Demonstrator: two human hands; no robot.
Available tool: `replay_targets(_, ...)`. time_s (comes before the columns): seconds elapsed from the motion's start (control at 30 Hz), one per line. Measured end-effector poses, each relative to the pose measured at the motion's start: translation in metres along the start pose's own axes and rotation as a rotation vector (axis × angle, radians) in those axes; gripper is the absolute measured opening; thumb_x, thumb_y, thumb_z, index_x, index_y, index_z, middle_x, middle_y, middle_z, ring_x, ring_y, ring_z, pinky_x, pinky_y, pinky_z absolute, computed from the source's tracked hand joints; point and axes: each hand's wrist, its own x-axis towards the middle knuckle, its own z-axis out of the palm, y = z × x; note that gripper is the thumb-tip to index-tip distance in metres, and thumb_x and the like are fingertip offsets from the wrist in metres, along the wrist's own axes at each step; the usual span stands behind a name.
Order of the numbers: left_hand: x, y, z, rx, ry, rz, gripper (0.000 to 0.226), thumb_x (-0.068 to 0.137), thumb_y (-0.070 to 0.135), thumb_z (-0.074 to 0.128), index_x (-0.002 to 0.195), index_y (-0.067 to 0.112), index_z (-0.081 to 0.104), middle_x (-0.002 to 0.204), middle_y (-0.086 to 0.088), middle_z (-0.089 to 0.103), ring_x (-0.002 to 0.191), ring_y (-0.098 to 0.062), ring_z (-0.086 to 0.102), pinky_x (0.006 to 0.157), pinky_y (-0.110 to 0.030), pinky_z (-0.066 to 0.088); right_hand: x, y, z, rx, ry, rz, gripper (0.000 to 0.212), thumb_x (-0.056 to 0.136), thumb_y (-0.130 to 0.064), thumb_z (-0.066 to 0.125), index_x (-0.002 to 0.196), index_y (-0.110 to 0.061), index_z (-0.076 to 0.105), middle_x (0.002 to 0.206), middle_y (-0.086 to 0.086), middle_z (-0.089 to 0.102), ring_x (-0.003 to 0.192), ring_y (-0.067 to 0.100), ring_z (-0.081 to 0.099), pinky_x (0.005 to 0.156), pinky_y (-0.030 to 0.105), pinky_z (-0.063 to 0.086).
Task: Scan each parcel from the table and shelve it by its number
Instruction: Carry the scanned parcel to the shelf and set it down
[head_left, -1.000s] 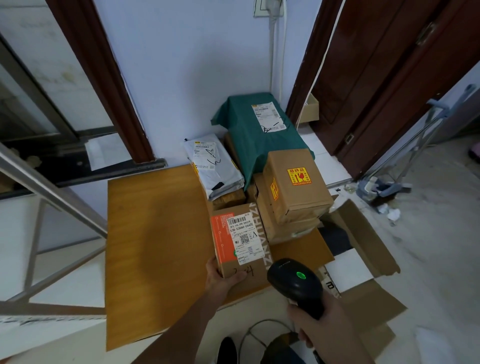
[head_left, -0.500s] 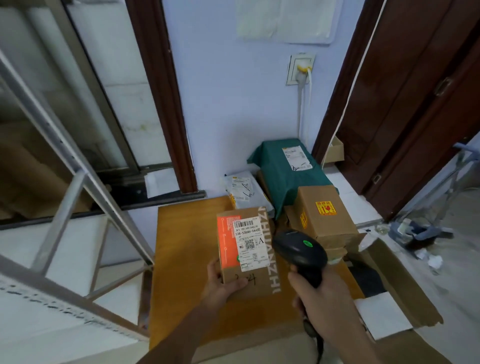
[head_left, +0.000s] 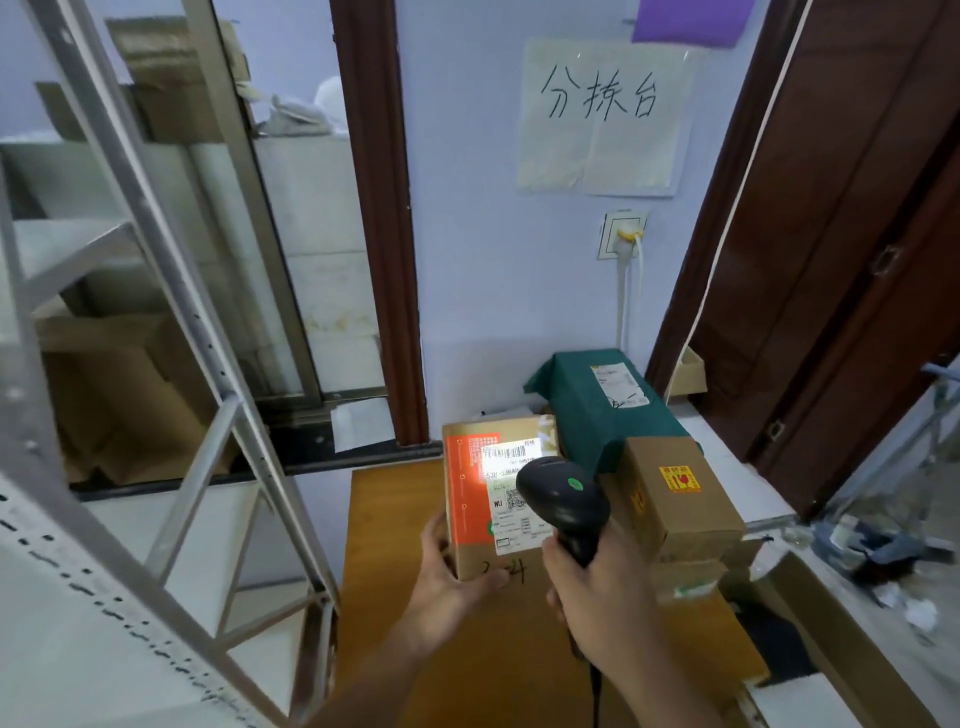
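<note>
a grey perforated metal shelving rack (head_left: 171, 364) fills the space far left of the held parcel. beneath both hands lies the flat wooden tabletop (head_left: 384, 525). on the wall above the grip hangs a pale paper sign (head_left: 600, 117) handwritten "分拣台". behind the grip, against the wall, sits a dark green plastic-wrapped parcel (head_left: 587, 415) with a white shipping label whose text is too small to read. just right of the grip rests a plain brown cardboard box (head_left: 685, 514) with a yellow sticker printed in red; its characters are unclear.

the left hand (head_left: 447, 577) grips the lower left corner of a brown cardboard parcel with an orange panel (head_left: 470, 493), holding it raised and tilted above the table; thumb lies across its front. "wu" shows on its white barcode label, and handwriting near the thumb reads roughly "2-?4". a bright patch of light washes out the label's top.

the right hand (head_left: 597, 597) curls around the handle of a black handheld barcode scanner (head_left: 563, 501) with a green dot on its head, aimed at that label, just in front of it.
</note>
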Motion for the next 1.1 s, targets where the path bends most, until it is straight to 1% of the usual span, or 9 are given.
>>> replay_targets(0.07,-0.001,0.0,-0.007,0.012,0.014,0.003,0.132,0.057,0.056,0.099,0.155,0.049,0.011,0.143,0.011,0.051,0.124,-0.007,0.055,0.101,-0.043,0.058,-0.002,-0.005,0.004,0.029,0.021,-0.003,0.008,0.093,-0.016,0.065,0.097,-0.019,0.059,0.068,-0.001,0.063,0.056,0.005,0.066,0.047,0.011,0.047)
replay_targets(0.13,-0.002,0.0,-0.012,0.023,0.01,0.004,0.135,0.054,0.058,0.099,0.156,0.048,0.011,0.143,0.012,0.051,0.127,-0.01,0.054,0.105,-0.051,0.056,-0.004,-0.009,0.007,0.042,0.026,-0.008,0.009,0.094,-0.014,0.064,0.099,-0.018,0.058,0.069,0.003,0.063,0.054,0.006,0.065,0.048,0.012,0.048)
replay_targets(0.3,-0.005,-0.004,-0.024,0.014,-0.011,0.001,0.14,0.05,0.058,0.1,0.157,0.043,0.011,0.141,0.012,0.051,0.121,-0.007,0.056,0.099,-0.044,0.06,-0.011,-0.015,0.016,0.033,0.01,0.009,0.009,0.094,-0.018,0.063,0.101,-0.015,0.059,0.068,0.0,0.063,0.052,0.006,0.064,0.048,0.012,0.047)
replay_targets(0.43,-0.008,-0.01,-0.031,0.016,-0.016,-0.005,0.12,0.067,0.029,0.097,0.152,0.044,0.013,0.136,0.012,0.052,0.113,-0.005,0.058,0.074,-0.024,0.062,-0.018,-0.022,0.025,0.053,0.006,0.026,0.01,0.095,-0.018,0.063,0.103,-0.015,0.059,0.072,0.0,0.063,0.055,0.008,0.065,0.05,0.013,0.049)
replay_targets(0.6,-0.011,-0.02,-0.046,-0.024,-0.016,-0.041,0.118,0.068,0.024,0.097,0.152,0.044,0.015,0.135,0.011,0.052,0.111,-0.004,0.058,0.072,-0.023,0.062,-0.026,-0.026,0.037,-0.032,0.012,0.066,0.009,0.096,-0.026,0.059,0.097,-0.017,0.06,0.073,0.002,0.065,0.054,0.008,0.066,0.052,0.016,0.049)
replay_targets(0.8,-0.028,-0.027,-0.069,-0.049,-0.015,-0.053,0.113,0.07,0.022,0.095,0.147,0.045,0.016,0.13,0.014,0.053,0.108,-0.002,0.058,0.066,-0.016,0.058,-0.04,-0.04,0.05,-0.077,0.016,0.036,0.005,0.094,-0.021,0.062,0.094,-0.025,0.058,0.066,0.004,0.066,0.052,0.008,0.065,0.055,0.024,0.052)
replay_targets(0.93,-0.058,-0.032,-0.087,-0.064,0.07,-0.048,0.119,0.064,0.031,0.1,0.151,0.046,0.019,0.139,0.01,0.054,0.116,-0.007,0.059,0.075,-0.023,0.06,-0.053,-0.048,0.059,-0.03,-0.092,-0.007,0.005,0.095,-0.019,0.063,0.099,-0.019,0.06,0.065,0.003,0.063,0.049,0.008,0.063,0.05,0.018,0.049)
replay_targets(1.03,-0.089,-0.034,-0.101,-0.095,0.15,-0.05,0.117,0.065,0.034,0.1,0.148,0.048,0.019,0.135,0.014,0.058,0.117,-0.008,0.061,0.098,-0.04,0.06,-0.064,-0.052,0.068,-0.001,-0.147,-0.041,0.006,0.094,-0.016,0.065,0.099,-0.014,0.062,0.06,0.003,0.063,0.043,0.008,0.061,0.044,0.014,0.045)
replay_targets(1.1,-0.113,-0.039,-0.111,-0.119,0.227,-0.064,0.126,0.057,0.044,0.104,0.151,0.046,0.02,0.138,0.009,0.061,0.121,-0.013,0.065,0.105,-0.05,0.056,-0.072,-0.054,0.074,0.027,-0.231,-0.044,0.005,0.094,-0.017,0.065,0.098,-0.017,0.062,0.056,0.004,0.063,0.043,0.009,0.06,0.044,0.018,0.046)
